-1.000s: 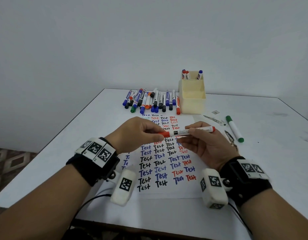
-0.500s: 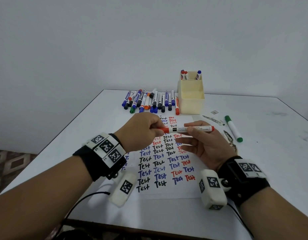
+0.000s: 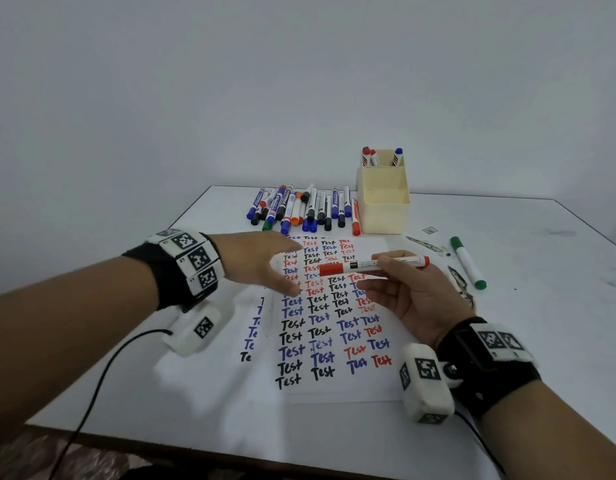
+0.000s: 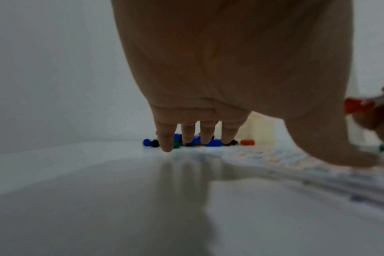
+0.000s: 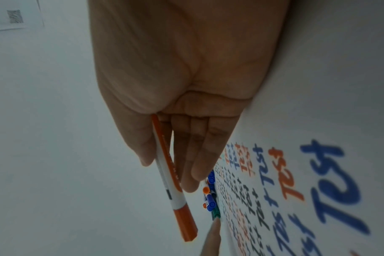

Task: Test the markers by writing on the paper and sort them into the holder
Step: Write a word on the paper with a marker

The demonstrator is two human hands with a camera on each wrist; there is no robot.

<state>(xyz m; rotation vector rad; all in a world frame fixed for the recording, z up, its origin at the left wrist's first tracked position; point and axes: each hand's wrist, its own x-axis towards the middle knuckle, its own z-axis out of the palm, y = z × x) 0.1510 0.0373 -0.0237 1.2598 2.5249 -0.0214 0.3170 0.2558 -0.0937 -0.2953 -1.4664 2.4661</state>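
Released from the capped red marker [image 3: 374,264], the left hand [image 3: 261,261] spreads flat above the paper [image 3: 334,389]; the right hand [image 3: 417,292] pinches the marker's barrel.

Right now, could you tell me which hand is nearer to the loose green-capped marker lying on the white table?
Right. The right hand is just beside the green-capped marker, holding a red marker; the left hand hovers beyond the paper.
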